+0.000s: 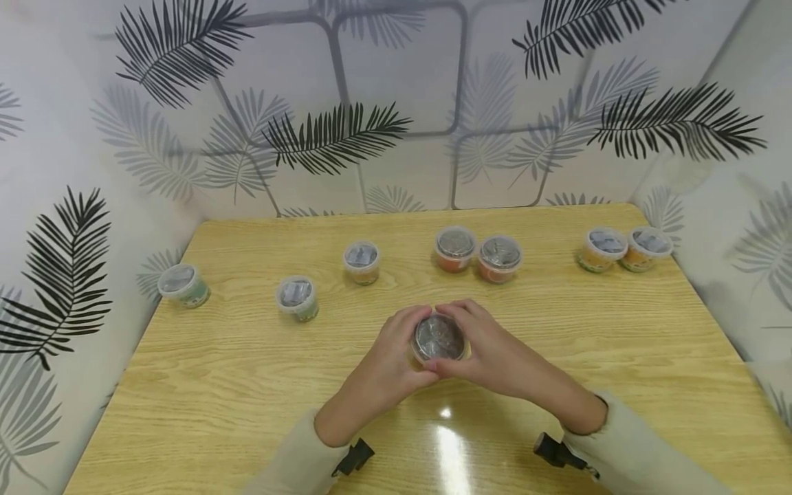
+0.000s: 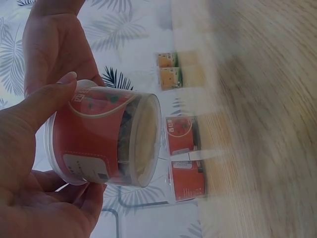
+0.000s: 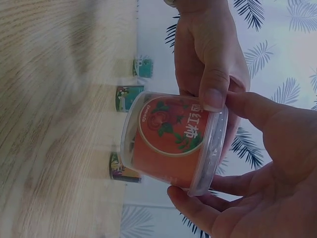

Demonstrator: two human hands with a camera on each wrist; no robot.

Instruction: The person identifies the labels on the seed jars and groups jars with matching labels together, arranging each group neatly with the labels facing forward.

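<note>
your left hand (image 1: 390, 361) and right hand (image 1: 491, 347) grip a clear, red-labelled tub (image 1: 439, 338). only the wrist views show its tomato print (image 3: 168, 121).

The held tub (image 3: 168, 129) wore a red label printed with red tomatoes, green leaves and white characters. The middle pair of tubs (image 1: 456, 262) was red too, the right-hand pair (image 1: 596, 260) orange with green, the two leftmost tubs (image 1: 196, 293) green. Yellowish wood grain streaked the surface (image 1: 235, 385); black and grey fronds patterned the whitish walls (image 1: 402, 69). The sleeves (image 1: 302, 454) were cream.
</note>
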